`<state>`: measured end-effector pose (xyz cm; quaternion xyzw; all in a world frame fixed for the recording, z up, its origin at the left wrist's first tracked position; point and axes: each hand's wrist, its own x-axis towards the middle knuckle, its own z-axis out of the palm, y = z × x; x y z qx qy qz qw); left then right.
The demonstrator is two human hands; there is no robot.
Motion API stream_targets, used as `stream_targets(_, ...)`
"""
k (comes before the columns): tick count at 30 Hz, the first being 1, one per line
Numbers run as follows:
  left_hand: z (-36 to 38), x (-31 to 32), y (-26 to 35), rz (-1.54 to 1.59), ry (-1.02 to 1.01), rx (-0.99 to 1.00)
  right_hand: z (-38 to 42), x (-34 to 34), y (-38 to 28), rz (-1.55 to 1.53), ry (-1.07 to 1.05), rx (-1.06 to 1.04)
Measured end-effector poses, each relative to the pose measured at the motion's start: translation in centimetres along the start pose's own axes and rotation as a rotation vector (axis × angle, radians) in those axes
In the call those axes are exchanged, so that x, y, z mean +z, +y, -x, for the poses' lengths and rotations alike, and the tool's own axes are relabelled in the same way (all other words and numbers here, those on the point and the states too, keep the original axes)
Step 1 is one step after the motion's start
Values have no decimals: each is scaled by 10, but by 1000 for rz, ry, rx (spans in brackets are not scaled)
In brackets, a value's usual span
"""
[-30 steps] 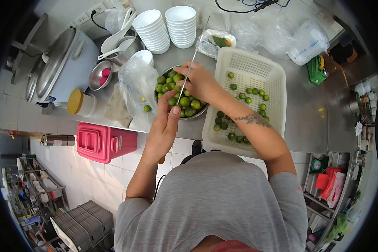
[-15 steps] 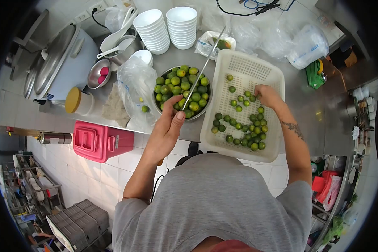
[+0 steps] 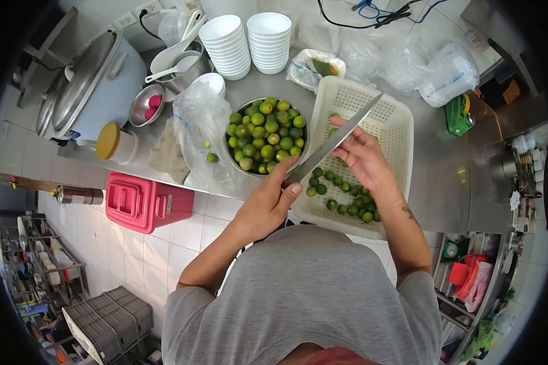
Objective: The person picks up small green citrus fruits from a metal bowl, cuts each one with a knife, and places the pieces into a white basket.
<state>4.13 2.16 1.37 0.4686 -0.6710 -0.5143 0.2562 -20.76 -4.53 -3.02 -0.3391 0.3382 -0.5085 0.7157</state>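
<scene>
My left hand [image 3: 268,204] grips the handle of a long knife [image 3: 338,140], whose blade slants up and to the right across the white plastic basket [image 3: 399,131]. My right hand [image 3: 365,161] is raised over the basket with its fingers curled at the blade, and a bit of a green lime [image 3: 333,131] shows at the fingertips. Several small limes [image 3: 347,204] lie in the basket's near end. Left of the basket, a metal bowl [image 3: 249,173] is heaped with green and yellowish limes [image 3: 265,134].
Two stacks of white bowls [image 3: 228,45] stand at the back of the steel counter [image 3: 450,170]. A rice cooker [image 3: 85,85], a yellow-lidded jar [image 3: 112,143] and a clear plastic bag [image 3: 198,128] sit to the left. A pink box [image 3: 146,204] is on the floor below.
My right hand went from the bowl into the basket, then lifted toward the knife. My left hand swung the blade right, from over the bowl to over the basket.
</scene>
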Motion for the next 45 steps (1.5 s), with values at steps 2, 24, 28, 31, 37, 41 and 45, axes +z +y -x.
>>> stream_targets(2,-1,3,-1,-51,1,18,5,16,2,35,53,-61)
stream_targets(24,-14,7,-1,-90,78,47,20,55,46,284,-29,-80)
stream_targets(28,-14,3,-6,-56,96,43,17,64,42,278,-56,-44)
stream_targets(31,-10,-12,5,74,110,-28,0,71,29,599,0,-164)
stream_targets(37,-8,-17,-2,130,243,21,-53,63,40,1262,-53,-707)
stream_targets(41,-6,-21,-3,97,234,-10,-43,60,24,1179,-17,-649)
stream_targets(45,-4,-21,-5,119,233,-47,-55,-9,-10,800,-314,-205)
